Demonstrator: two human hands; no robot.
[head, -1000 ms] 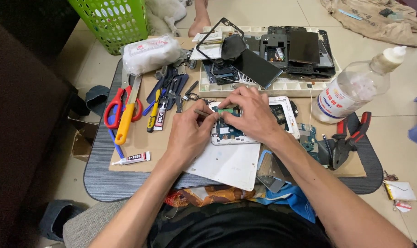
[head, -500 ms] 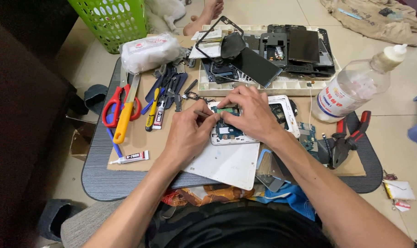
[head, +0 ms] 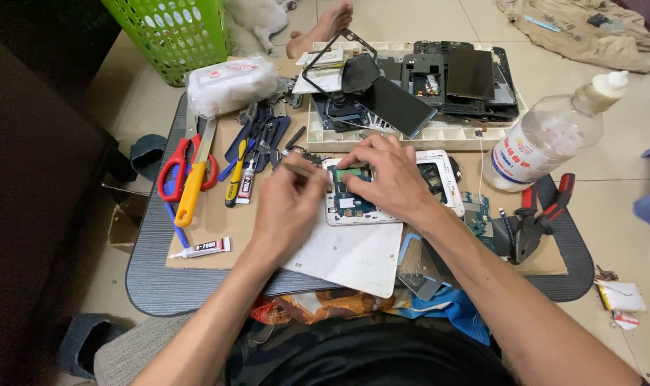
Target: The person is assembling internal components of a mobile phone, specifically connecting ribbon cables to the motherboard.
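The opened white phone [head: 382,196] lies crosswise under the right hand [head: 389,179], fingers pressing it, while the left hand [head: 286,207] pinches thin tweezers [head: 303,171] just left.

The left hand [head: 286,207] now sits a little back from the opened white phone [head: 382,193], its thin metal tool [head: 303,171] pulled clear to the left, where a second ago the tip met the right hand over the green board. The right hand [head: 389,179] lies flatter over the circuit board [head: 350,193], fingertips spread.
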